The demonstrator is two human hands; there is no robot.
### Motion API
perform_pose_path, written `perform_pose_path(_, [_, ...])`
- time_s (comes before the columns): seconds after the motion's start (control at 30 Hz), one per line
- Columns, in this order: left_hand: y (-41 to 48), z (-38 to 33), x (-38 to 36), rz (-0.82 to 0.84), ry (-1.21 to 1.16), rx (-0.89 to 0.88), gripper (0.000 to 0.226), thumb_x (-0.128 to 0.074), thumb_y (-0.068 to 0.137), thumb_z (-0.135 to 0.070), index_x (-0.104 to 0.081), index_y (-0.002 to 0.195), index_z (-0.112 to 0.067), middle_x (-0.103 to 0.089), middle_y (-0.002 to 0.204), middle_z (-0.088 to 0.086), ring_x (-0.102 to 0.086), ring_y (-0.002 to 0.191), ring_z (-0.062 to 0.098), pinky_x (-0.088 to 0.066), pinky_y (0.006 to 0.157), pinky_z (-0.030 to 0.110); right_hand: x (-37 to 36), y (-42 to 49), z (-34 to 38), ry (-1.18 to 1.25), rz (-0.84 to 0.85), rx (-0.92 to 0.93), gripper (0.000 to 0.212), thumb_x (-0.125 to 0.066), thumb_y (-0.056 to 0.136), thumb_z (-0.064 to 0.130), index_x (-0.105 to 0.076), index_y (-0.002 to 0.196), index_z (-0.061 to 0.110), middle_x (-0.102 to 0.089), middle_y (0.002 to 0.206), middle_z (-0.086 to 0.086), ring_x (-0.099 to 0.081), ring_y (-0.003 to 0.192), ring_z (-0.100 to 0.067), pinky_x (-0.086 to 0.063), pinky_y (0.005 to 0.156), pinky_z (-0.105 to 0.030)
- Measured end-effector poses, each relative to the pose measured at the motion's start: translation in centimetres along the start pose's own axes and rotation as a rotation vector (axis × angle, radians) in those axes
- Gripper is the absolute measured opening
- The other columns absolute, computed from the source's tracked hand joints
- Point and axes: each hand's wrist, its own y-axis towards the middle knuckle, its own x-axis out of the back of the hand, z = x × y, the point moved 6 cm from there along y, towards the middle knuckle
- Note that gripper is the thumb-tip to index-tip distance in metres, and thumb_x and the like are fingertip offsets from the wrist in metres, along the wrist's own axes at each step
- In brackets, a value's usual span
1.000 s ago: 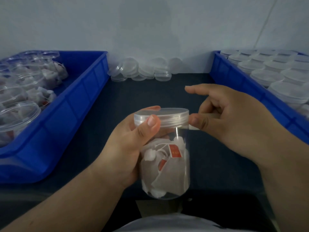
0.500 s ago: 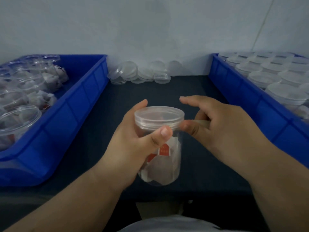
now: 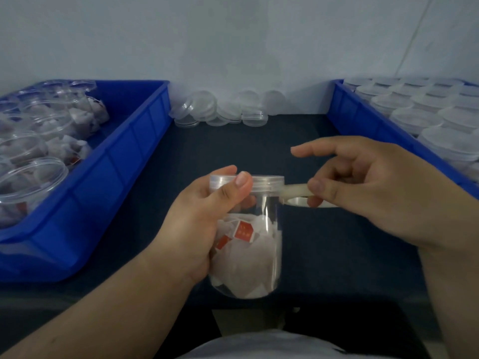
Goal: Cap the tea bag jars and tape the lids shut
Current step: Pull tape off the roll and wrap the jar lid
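Where half a second ago the right hand [image 3: 363, 187] touched the lid [image 3: 261, 182], it now pinches a tape strip [image 3: 295, 190] drawn taut from it. Left hand [image 3: 204, 216] grips capped jar [image 3: 248, 244] above the counter [image 3: 259, 141]; taping apparently begun.

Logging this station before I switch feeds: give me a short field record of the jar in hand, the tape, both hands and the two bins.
jar: clear jar holding tea bags, lid on
left hand: left hand grips the jar, thumb on the lid rim
right hand: right hand pinches a tape strip that meets the lid's side
left bin: left blue bin, uncapped jars of tea bags
right bin: right blue bin, capped jars
spare lids: loose lids by the wall
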Motion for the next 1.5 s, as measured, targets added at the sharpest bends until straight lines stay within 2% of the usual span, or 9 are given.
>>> perform_pose_path(0.2, [-0.4, -0.2, -0.6, 0.069, -0.057, -0.022, 0.095, -0.093, 0.044, -0.054, -0.062, 0.128, -0.024, -0.078, 0.108, 0.005, -0.076, 0.098, 0.022, -0.061, 0.067, 0.031, -0.3, 0.2, -0.3, -0.110, -0.093, -0.019, 0.046, -0.060, 0.073, 0.063, -0.053, 0.118, 0.056, -0.069, 0.084, 0.024, -0.064, 0.075, 0.002, -0.042, 0.064, -0.018])
perform_pose_path(0.43, [-0.7, -0.3, -1.2, 0.156, -0.077, -0.024, 0.115, -0.094, 0.039, -0.065, -0.054, 0.137, -0.019, -0.074, 0.119, 0.009, -0.072, 0.109, 0.029, -0.061, 0.083, 0.038, -0.8, 0.3, 0.0, -0.186, -0.187, 0.000, 0.054, -0.045, 0.071, 0.071, -0.049, 0.123, 0.057, -0.058, 0.095, 0.037, -0.055, 0.087, 0.017, -0.034, 0.069, 0.004])
perform_pose_path(0.63, [-0.5, -0.3, -1.4, 0.127, 0.042, -0.058, 0.118, -0.094, 0.028, -0.067, -0.057, 0.132, -0.027, -0.074, 0.116, -0.003, -0.072, 0.108, 0.021, -0.061, 0.079, 0.034, -1.8, 0.0, 0.0, -0.278, -0.158, 0.016, 0.048, -0.043, 0.082, 0.064, -0.049, 0.128, 0.052, -0.054, 0.098, 0.032, -0.053, 0.089, 0.013, -0.035, 0.072, 0.001])
perform_pose_path(0.77, [-0.4, -0.5, -0.7, 0.051, 0.093, -0.123, 0.113, -0.092, 0.043, -0.059, -0.048, 0.144, -0.033, -0.074, 0.115, -0.011, -0.071, 0.107, 0.022, -0.063, 0.078, 0.033, -2.2, -0.1, 0.3, -0.347, -0.163, 0.025, 0.047, -0.037, 0.081, 0.067, -0.048, 0.123, 0.049, -0.057, 0.077, 0.018, -0.054, 0.084, 0.009, -0.036, 0.056, -0.011])
perform_pose_path(0.87, [-0.6, -0.9, -0.7, 0.002, 0.240, -0.200, 0.138, -0.089, 0.026, -0.075, -0.028, 0.148, -0.057, -0.063, 0.123, -0.028, -0.063, 0.115, -0.003, -0.058, 0.080, 0.018, -2.5, -0.1, 0.8, -0.383, -0.157, 0.041, 0.045, -0.030, 0.078, 0.069, -0.045, 0.115, 0.049, -0.055, 0.078, 0.019, -0.054, 0.074, 0.004, -0.034, 0.058, -0.013])
perform_pose_path(0.97, [-0.7, -1.2, -0.6, -0.085, 0.423, -0.266, 0.123, -0.083, 0.032, -0.077, -0.027, 0.141, -0.067, -0.052, 0.128, -0.034, -0.054, 0.119, -0.011, -0.052, 0.091, 0.021, -2.9, 0.0, 1.0, -0.357, -0.118, 0.026, 0.039, -0.030, 0.076, 0.070, -0.040, 0.109, 0.051, -0.059, 0.079, 0.017, -0.057, 0.072, 0.003, -0.041, 0.058, -0.015])
perform_pose_path(1.17, [-0.8, -1.3, -0.2, -0.161, 0.468, -0.341, 0.094, -0.078, 0.041, -0.077, -0.045, 0.128, -0.061, -0.057, 0.115, -0.038, -0.061, 0.104, -0.011, -0.052, 0.079, 0.020, -2.9, 0.4, -0.5, -0.235, 0.081, -0.033, 0.016, -0.042, 0.085, 0.054, -0.048, 0.099, 0.049, -0.059, 0.098, 0.032, -0.057, 0.088, 0.010, -0.041, 0.064, -0.016])
perform_pose_path(1.3, [-0.9, -1.4, -0.1, -0.173, 0.446, -0.369, 0.086, -0.079, 0.043, -0.075, -0.051, 0.122, -0.056, -0.062, 0.112, -0.032, -0.067, 0.094, -0.005, -0.053, 0.062, 0.017, -3.0, 0.3, -0.5, -0.205, 0.193, -0.010, 0.023, -0.039, 0.088, 0.052, -0.053, 0.107, 0.053, -0.063, 0.103, 0.030, -0.060, 0.096, 0.009, -0.050, 0.077, -0.022])
perform_pose_path(1.5, [-0.9, -1.4, -0.1, -0.156, 0.424, -0.348, 0.069, -0.080, 0.045, -0.072, -0.055, 0.106, -0.055, -0.065, 0.107, -0.028, -0.069, 0.084, -0.001, -0.050, 0.055, 0.013, -3.5, 0.8, -0.5, -0.282, 0.124, 0.055, 0.023, -0.043, 0.090, 0.048, -0.062, 0.102, 0.047, -0.063, 0.094, 0.025, -0.056, 0.094, 0.008, -0.042, 0.071, -0.012])
